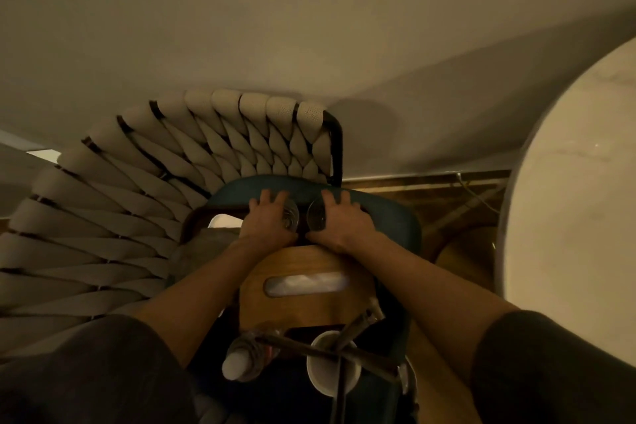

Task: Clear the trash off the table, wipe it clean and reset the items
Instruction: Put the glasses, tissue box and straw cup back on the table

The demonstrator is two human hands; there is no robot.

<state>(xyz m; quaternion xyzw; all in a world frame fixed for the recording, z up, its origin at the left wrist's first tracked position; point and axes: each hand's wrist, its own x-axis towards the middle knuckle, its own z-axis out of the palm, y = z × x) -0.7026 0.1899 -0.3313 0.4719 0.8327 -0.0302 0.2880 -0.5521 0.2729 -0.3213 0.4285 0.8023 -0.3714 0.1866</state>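
Observation:
Two clear drinking glasses stand side by side on the teal chair seat (390,217), just beyond a wooden tissue box (303,260). My left hand (266,218) grips the left glass (292,214), fingers over its far side and thumb near me. My right hand (342,222) holds the right glass (315,215) the same way. Nearer to me on the seat lie a plastic water bottle (241,360) and a white cup (328,372), crossed by a dark metal stand (320,349).
The round white marble table (571,189) fills the right side. The chair's woven beige back (148,175) curves round the left and far side. A pale wall rises behind, with wooden floor (457,196) between chair and table.

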